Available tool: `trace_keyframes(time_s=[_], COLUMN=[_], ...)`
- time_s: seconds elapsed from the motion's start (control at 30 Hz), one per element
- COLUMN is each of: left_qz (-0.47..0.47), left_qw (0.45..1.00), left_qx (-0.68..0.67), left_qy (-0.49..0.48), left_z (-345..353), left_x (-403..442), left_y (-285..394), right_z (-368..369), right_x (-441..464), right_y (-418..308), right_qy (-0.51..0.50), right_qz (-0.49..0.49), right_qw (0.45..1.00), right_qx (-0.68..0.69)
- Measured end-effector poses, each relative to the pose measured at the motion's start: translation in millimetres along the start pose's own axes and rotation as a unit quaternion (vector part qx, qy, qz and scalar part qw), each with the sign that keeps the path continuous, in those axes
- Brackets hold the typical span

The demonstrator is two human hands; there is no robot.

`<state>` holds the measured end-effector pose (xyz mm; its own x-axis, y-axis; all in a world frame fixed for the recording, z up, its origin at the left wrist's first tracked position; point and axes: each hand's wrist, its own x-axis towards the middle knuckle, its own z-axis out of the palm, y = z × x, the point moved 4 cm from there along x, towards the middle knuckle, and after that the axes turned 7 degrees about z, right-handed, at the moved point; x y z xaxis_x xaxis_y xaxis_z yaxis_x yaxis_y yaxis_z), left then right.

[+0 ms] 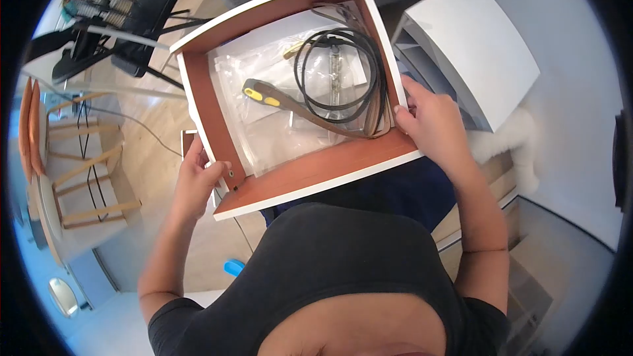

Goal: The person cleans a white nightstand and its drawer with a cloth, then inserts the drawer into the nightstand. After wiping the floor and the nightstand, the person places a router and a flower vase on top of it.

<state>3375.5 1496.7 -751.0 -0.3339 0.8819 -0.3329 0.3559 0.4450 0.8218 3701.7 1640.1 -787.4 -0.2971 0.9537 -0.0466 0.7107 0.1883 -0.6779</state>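
Between my two hands is a white-edged drawer with a reddish-brown inside, held tilted in front of my body. My left hand grips its left wall near the close corner, thumb over the edge. On the opposite wall, my right hand is closed with the thumb on the rim and the fingers outside. Inside lie a clear plastic bag with papers, a coiled black cable, and a brown strap ending in a piece with yellow pads.
A white cabinet with open slots stands to the right, beside something white and fluffy. At the left are a black chair, a fan and wooden-legged stools. A blue object lies on the floor.
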Motion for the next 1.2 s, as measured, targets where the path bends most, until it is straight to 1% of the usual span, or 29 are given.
trace_keyframes(time_s=[0.03,0.07,0.13,0.17,0.23,0.27,0.33,0.4,0.47,0.5,0.57,0.6,0.67,0.73,0.8,0.87,0.93,1.0,1.07,1.13,1.17,1.2], left_qz=[0.035,0.037,0.026,0.011,0.017,0.021,-0.002,-0.038,-0.031,-0.041,-0.056,-0.056,-0.082,-0.096,-0.09,-0.086,-0.078,-0.051,-0.059,-0.055,-0.042,-0.041], left_qw=[0.999,0.999,0.994,0.992,0.987,0.982,0.974,0.963,0.955,0.955,0.951,0.95,0.94,0.928,0.924,0.915,0.906,0.905,0.894,0.903,0.884,0.88], left_qx=[-0.04,-0.033,0.061,0.083,0.094,0.1,0.121,0.146,0.172,0.164,0.157,0.161,0.189,0.181,0.191,0.207,0.223,0.213,0.216,0.163,0.208,0.21], left_qy=[-0.004,-0.017,-0.086,-0.093,-0.128,-0.157,-0.19,-0.224,-0.238,-0.245,-0.26,-0.26,-0.272,-0.31,-0.318,-0.336,-0.351,-0.366,-0.387,-0.395,-0.417,-0.424], left_z=[11.3,17.5,29.3,13.5,20.8,23.0,29.2,34.6,40.8,44.0,46.5,47.3,47.4,62.6,74.2,81.9,91.0,109.4,124.5,141.3,148.4,155.8], left_x=[7.3,17.8,37.4,66.8,97.3,115.7,140.8,158.1,178.9,185.3,204.8,214.9,233.7,243.6,261.6,291.3,304.2,312.6,318.5,318.9,322.5,324.1], left_y=[10.3,15.3,25.9,30.1,33.7,35.1,34.6,41.4,31.0,25.1,5.6,-10.1,-22.6,-23.0,-32.8,-58.6,-57.4,-61.3,-64.9,-68.2,-68.8,-72.9], right_z=[-1.9,-0.4,8.7,25.0,40.9,50.0,69.8,85.4,102.4,109.0,128.3,139.0,153.9,175.9,199.3,207.8,216.6,225.1,225.5,214.9,209.1,205.7], right_x=[-7.8,-13.8,-26.2,-11.6,-12.1,-7.4,-4.7,1.2,6.1,7.7,14.5,15.8,22.5,28.3,33.4,35.6,34.3,30.6,24.5,16.5,13.2,9.9], right_y=[8.1,21.3,52.0,40.5,55.8,61.3,77.1,85.7,95.4,99.9,111.2,116.5,122.6,134.4,148.8,156.6,168.0,175.7,185.4,188.1,189.8,191.9], right_qy=[0.001,0.007,0.02,0.017,0.016,0.02,-0.022,-0.038,-0.053,-0.051,-0.089,-0.088,-0.107,-0.106,-0.139,-0.136,-0.156,-0.155,-0.113,-0.112,-0.093,-0.072], right_qz=[0.037,0.049,0.106,0.123,0.176,0.193,0.196,0.208,0.228,0.233,0.251,0.253,0.262,0.266,0.285,0.291,0.35,0.365,0.385,0.405,0.426,0.446], right_qw=[0.999,0.998,0.992,0.99,0.975,0.971,0.976,0.972,0.966,0.965,0.956,0.956,0.955,0.952,0.945,0.945,0.92,0.914,0.913,0.903,0.897,0.891], right_qx=[0.021,0.025,0.065,0.064,0.136,0.141,0.088,0.098,0.107,0.111,0.12,0.123,0.089,0.112,0.078,0.06,0.083,0.09,0.072,0.086,0.069,0.052])
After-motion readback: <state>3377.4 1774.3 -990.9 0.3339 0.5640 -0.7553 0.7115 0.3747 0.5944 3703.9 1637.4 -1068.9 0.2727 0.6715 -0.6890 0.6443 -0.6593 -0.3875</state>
